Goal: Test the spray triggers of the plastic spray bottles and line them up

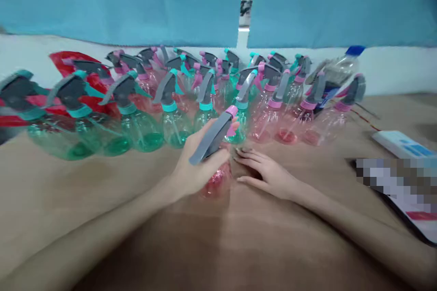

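Note:
My left hand (200, 163) is wrapped round the neck of a pink spray bottle (218, 182) with a grey and pink trigger head. The bottle is close to the table, slightly tilted, and its neck is hidden by my fingers. Just right of it, my right hand (264, 170) hovers or rests low over the table with its fingers apart and nothing in them. Beyond both hands stands a front row of spray bottles, green ones such as this green spray bottle (143, 132) to the left and pink ones such as this pink spray bottle (266, 122) to the right.
More spray bottles crowd behind the front row, against a white wall under blue cloth. Red material (78, 61) lies among them at left. A clear bottle with a blue cap (355, 51) leans at the back right. A white box (406, 143) and a phone-like device (392, 200) lie at right.

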{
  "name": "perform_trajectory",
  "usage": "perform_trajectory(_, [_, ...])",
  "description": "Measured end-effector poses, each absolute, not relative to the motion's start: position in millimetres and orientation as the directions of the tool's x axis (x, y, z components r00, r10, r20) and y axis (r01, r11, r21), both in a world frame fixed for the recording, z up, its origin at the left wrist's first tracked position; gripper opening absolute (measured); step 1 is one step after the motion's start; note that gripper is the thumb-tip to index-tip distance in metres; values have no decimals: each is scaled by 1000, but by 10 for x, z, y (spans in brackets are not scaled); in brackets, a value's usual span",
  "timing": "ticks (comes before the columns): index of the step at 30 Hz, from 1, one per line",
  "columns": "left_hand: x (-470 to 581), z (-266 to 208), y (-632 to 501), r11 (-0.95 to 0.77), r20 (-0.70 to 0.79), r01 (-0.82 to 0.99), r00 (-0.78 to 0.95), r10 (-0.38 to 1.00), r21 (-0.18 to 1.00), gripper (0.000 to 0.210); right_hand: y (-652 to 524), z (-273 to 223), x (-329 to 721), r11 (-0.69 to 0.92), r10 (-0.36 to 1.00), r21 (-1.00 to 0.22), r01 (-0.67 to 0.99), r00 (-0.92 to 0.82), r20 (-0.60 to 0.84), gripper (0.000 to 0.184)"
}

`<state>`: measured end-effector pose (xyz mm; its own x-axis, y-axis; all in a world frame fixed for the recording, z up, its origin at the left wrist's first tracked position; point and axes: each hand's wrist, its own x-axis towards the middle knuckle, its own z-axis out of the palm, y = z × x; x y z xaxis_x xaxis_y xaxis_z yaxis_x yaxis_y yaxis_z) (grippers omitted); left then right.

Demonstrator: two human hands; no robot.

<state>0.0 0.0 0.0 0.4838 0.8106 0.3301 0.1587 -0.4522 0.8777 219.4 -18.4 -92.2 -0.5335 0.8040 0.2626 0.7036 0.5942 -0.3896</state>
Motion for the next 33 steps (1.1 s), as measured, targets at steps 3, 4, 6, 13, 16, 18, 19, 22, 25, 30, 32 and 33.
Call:
perform_trajectory(3, [14,-14,35,-473,348,170,478,807,864,64,-179,-940,2191,594,804,-393,702,-531,266,58])
perform_trajectory(4, [18,-16,42,-479,352,174,476,806,861,63,-178,-945,2191,595,804,-393,701,-531,268,58])
perform_trajectory(6, [21,-18,48,-491,360,181,476,802,852,61,-175,-951,2193,597,802,-394,699,-532,271,56])
perform_trajectory(13, [24,2,42,-485,357,188,465,810,854,58,-167,-968,2200,615,789,-389,686,-537,299,52])
perform_trajectory(16, [27,13,35,-485,360,193,457,814,853,55,-169,-971,2196,616,788,-385,688,-537,300,52])
perform_trajectory(18, [27,17,31,-484,359,196,451,817,853,54,-171,-971,2193,612,791,-384,692,-535,297,52])
perform_trajectory(19, [27,18,29,-482,358,197,452,817,854,54,-172,-971,2193,610,793,-385,693,-533,295,52])
perform_trajectory(22, [25,20,30,-476,347,211,453,822,854,54,-172,-971,2195,610,793,-386,692,-534,294,52])
perform_trajectory(25, [32,28,32,-475,347,219,443,827,852,53,-169,-974,2200,611,792,-380,695,-536,292,53])
perform_trajectory(30, [53,60,27,-465,334,248,429,839,850,50,-172,-984,2201,601,799,-377,705,-530,283,54])
perform_trajectory(32, [53,70,26,-468,329,281,425,843,838,47,-173,-989,2201,599,801,-380,705,-528,282,54])
perform_trajectory(33, [50,72,26,-472,328,297,424,844,830,45,-173,-991,2201,599,801,-380,705,-529,281,54])
